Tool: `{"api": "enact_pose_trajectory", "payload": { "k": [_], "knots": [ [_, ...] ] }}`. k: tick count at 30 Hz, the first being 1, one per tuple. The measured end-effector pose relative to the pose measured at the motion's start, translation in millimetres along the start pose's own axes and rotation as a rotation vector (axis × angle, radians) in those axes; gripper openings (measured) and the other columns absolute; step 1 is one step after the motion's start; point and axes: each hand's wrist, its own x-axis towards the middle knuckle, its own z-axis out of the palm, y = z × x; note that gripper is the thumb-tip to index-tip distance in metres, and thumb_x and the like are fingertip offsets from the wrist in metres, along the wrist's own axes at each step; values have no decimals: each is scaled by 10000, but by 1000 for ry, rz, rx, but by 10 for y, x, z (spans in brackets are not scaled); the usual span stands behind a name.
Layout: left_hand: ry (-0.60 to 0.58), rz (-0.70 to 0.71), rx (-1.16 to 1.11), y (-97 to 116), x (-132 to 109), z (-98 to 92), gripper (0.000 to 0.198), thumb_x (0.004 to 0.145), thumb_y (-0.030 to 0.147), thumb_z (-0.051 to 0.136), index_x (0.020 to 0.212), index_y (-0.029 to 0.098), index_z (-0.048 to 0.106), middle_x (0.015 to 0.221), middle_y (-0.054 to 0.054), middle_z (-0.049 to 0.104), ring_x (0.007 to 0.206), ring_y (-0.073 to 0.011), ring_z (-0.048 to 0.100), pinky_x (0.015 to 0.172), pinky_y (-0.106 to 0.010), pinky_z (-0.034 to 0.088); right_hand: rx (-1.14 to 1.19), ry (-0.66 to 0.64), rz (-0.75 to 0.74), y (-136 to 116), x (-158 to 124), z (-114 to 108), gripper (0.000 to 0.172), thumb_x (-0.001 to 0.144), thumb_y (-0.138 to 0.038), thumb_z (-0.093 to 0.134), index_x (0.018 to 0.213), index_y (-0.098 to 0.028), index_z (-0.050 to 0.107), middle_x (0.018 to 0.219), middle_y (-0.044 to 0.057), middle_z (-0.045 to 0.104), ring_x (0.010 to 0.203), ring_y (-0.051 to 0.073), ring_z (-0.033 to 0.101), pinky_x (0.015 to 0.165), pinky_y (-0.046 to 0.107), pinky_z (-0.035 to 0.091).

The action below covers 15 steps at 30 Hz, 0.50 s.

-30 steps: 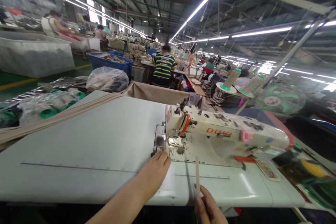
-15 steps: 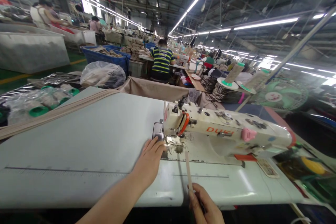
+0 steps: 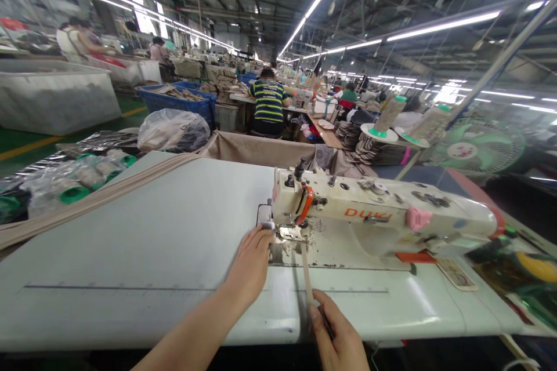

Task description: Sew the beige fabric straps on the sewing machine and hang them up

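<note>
A white sewing machine (image 3: 374,203) stands on the pale table (image 3: 143,232), its head and presser foot (image 3: 289,233) at the left end. My left hand (image 3: 250,258) lies just left of the foot, fingers stretched and close together, fingertips at a small shiny metal plate (image 3: 266,225). Whether anything is under them is hidden. My right hand (image 3: 337,333) is closed at the table's front edge, pinching a narrow beige strip (image 3: 306,272) between thumb and forefinger. The strip runs up to the right side of the foot. Something dark shows inside this hand; I cannot make out what.
Long beige strips (image 3: 108,194) lie along the table's left edge, beside bagged thread cones (image 3: 80,182). Two thread cones (image 3: 390,113) stand behind the machine. Beyond are a fabric-lined bin (image 3: 256,151), a blue crate (image 3: 178,103), a fan (image 3: 478,148) and a seated person in a striped shirt (image 3: 267,101).
My right hand has moved slightly up and left, bringing the strip's far end to the presser foot. My left fingers have drawn closer to the foot. The view has shifted a little.
</note>
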Motion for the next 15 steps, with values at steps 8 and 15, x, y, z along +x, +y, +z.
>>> {"api": "enact_pose_trajectory", "payload": {
  "k": [8, 15],
  "knots": [
    [-66, -43, 3, -388, 653, 50, 409, 931, 183, 527, 1329, 153, 614, 1461, -139, 587, 1466, -304, 423, 1241, -513, 338, -14, -147, -89, -305, 143, 219, 494, 1018, -319, 431, 1506, -307, 509, 1206, 54, 766, 1074, 208, 734, 948, 308, 558],
    [-131, -84, 12, -428, 1162, 11, 513, 854, 234, 660, 1365, 241, 623, 1467, -86, 604, 1432, -301, 466, 1213, -441, 343, -124, -260, 9, -467, 415, 371, 508, 985, -263, 396, 1458, -198, 567, 1231, 135, 751, 1113, 316, 723, 948, 433, 550]
  ]
}}
